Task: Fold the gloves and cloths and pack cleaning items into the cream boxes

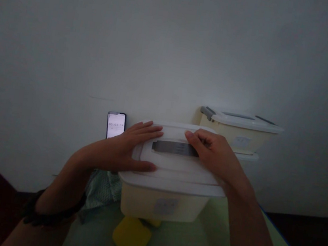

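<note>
A white plastic storage box (pixel 142 200) with its lid (pixel 173 164) on is in front of me, tilted towards me, with a pale label on its front. A grey handle strip (pixel 173 147) runs along the middle of the lid. My left hand (pixel 131 145) lies on the lid's left side, fingers and thumb spread apart. My right hand (pixel 213 149) is at the lid's right side, its fingers curled and its thumb bent over the strip's right end. The exact grip of its fingertips is partly hidden.
Yellow sponge-like pieces (pixel 132 239) lie on the green table (pixel 179 244) below the box. A phone (pixel 116 125) showing a timer stands against the wall. Behind to the right is another lidded box (pixel 225 131). A greenish cloth (pixel 103 189) lies at left.
</note>
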Motion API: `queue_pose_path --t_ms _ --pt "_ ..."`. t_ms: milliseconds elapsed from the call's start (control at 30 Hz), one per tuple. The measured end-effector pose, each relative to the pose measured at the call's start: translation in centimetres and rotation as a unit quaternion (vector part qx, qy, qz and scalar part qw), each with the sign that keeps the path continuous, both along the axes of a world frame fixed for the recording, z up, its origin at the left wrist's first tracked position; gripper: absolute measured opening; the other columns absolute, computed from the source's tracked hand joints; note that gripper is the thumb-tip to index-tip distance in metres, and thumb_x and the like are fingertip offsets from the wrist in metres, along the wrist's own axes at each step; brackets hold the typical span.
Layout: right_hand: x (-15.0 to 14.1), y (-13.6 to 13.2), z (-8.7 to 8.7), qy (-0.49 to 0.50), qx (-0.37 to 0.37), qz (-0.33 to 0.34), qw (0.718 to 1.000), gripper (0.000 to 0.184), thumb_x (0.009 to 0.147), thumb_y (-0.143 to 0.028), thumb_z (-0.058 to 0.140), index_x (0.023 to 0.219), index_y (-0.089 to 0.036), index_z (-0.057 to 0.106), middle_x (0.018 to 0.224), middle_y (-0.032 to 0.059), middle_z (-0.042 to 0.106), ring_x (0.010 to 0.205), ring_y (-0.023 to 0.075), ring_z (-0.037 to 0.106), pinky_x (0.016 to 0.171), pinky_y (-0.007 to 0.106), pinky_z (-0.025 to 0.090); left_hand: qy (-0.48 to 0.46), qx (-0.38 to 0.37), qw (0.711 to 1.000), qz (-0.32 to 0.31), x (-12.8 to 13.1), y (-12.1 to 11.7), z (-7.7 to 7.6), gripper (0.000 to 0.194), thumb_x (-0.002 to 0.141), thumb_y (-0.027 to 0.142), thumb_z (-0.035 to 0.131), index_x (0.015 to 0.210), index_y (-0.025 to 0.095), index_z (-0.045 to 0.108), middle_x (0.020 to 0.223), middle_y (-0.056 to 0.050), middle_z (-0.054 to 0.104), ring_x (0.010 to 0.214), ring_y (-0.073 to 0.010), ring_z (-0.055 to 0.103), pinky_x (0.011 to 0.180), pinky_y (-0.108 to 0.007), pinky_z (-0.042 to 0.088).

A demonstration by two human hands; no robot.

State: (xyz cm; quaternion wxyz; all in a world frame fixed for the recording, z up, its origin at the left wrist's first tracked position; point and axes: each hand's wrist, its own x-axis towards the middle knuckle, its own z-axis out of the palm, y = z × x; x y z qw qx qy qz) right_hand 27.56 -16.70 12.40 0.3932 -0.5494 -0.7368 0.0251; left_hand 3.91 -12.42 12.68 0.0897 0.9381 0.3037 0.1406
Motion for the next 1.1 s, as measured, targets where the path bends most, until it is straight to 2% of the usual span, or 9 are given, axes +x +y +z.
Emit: queue_pose_path --t_ms 167,267,333,533,667,767,900,1000,1100 --pt "0.1 0.2 -0.4 0.027 -0.042 0.039 0.998 0.040 0.086 -0.050 0.043 0.061 -0.019 0.049 0.055 -0.0040 0.046 0.051 0.0096 0.042 0.049 0.024 0.030 -0.002 0.008 1.000 0.014 0.3 -0.1 -0.1 0.075 0.076 0.055 0.055 0.138 0.021 0.032 0.150 -0.003 0.024 0.139 -0.0208 0.010 0.112 -0.039 0.012" --pt "0.2 0.2 -0.4 -0.002 -0.036 0.051 0.998 0.029 0.079 -0.049 0.055 0.081 -0.020 0.060 0.075 -0.0004 0.059 0.067 0.0135 0.052 0.060 0.025 0.037 -0.008 0.029 0.999 0.010 0.3 -0.1 -0.1 0.072 0.076 0.055 0.054 0.137 0.022 0.034 0.149 -0.003 0.026 0.139 -0.0211 0.009 0.113 -0.041 0.007" --pt "0.3 0.1 -0.2 -0.041 -0.010 0.033 0.999 0.032 0.072 -0.049 0.063 0.089 -0.022 0.063 0.086 0.0018 0.062 0.080 0.0175 0.053 0.070 0.029 0.038 -0.011 0.047 0.999 0.006 0.3 -0.1 0.0 0.072 0.076 0.055 0.054 0.137 0.023 0.033 0.149 -0.003 0.026 0.139 -0.0219 0.009 0.112 -0.043 0.003" --pt "0.2 0.0 0.1 -0.043 0.015 0.022 0.999 0.032 0.068 -0.051 0.066 0.074 -0.020 0.064 0.069 -0.0002 0.059 0.068 0.0161 0.051 0.066 0.029 0.036 -0.025 0.089 0.996 -0.005 0.4 -0.2 0.3 0.073 0.075 0.058 0.055 0.137 0.025 0.034 0.148 -0.003 0.027 0.139 -0.0239 0.009 0.112 -0.046 -0.001" --pt "0.6 0.1 0.0 -0.011 0.019 0.028 0.999 0.035 0.066 -0.053 0.066 0.075 -0.020 0.063 0.070 -0.0004 0.059 0.066 0.0149 0.051 0.063 0.027 0.036 -0.075 0.081 0.993 0.030 0.4 -0.2 0.3 0.061 0.080 0.055 0.050 0.134 0.028 0.038 0.152 0.000 0.017 0.139 -0.0260 0.006 0.112 -0.047 0.008" --pt "0.8 0.0 0.2 -0.018 0.047 0.012 0.999 0.035 0.074 -0.054 0.059 0.072 -0.019 0.061 0.070 0.0006 0.058 0.068 0.0154 0.051 0.064 0.027 0.035 -0.172 0.062 0.980 0.083 0.7 -0.1 0.1 0.060 0.085 0.053 0.042 0.137 0.029 0.029 0.154 0.001 0.001 0.139 -0.0259 0.003 0.111 -0.044 0.015" --pt "0.7 -0.2 0.3 -0.031 0.060 -0.033 0.997 0.045 0.085 -0.053 0.043 0.058 -0.019 0.052 0.057 -0.0010 0.048 0.059 0.0129 0.044 0.058 0.027 0.030 -0.258 -0.042 0.960 0.100 1.7 0.2 -0.6 0.068 0.088 0.055 0.030 0.144 0.027 0.004 0.154 -0.002 -0.002 0.139 -0.0252 0.005 0.110 -0.042 0.020" --pt "0.9 -0.2 0.5 0.000 0.077 -0.094 0.993 0.046 0.085 -0.051 0.043 0.051 -0.019 0.043 0.051 -0.0032 0.040 0.053 0.0111 0.039 0.054 0.026 0.027 -0.269 -0.155 0.948 0.071 2.5 0.5 -0.8 0.062 0.091 0.053 0.005 0.143 0.023 -0.010 0.153 -0.005 0.012 0.137 -0.0225 0.019 0.107 -0.039 0.029" --pt "1.9 -0.7 0.9 0.064 0.056 -0.114 0.990 0.047 0.085 -0.050 0.041 0.050 -0.019 0.037 0.049 -0.0049 0.032 0.049 0.0095 0.034 0.049 0.025 0.025 -0.157 -0.194 0.967 0.040 2.6 0.8 -0.8 0.063 0.090 0.047 -0.008 0.145 0.020 0.004 0.135 -0.007 0.049 0.124 -0.0216 0.044 0.099 -0.038 0.039"
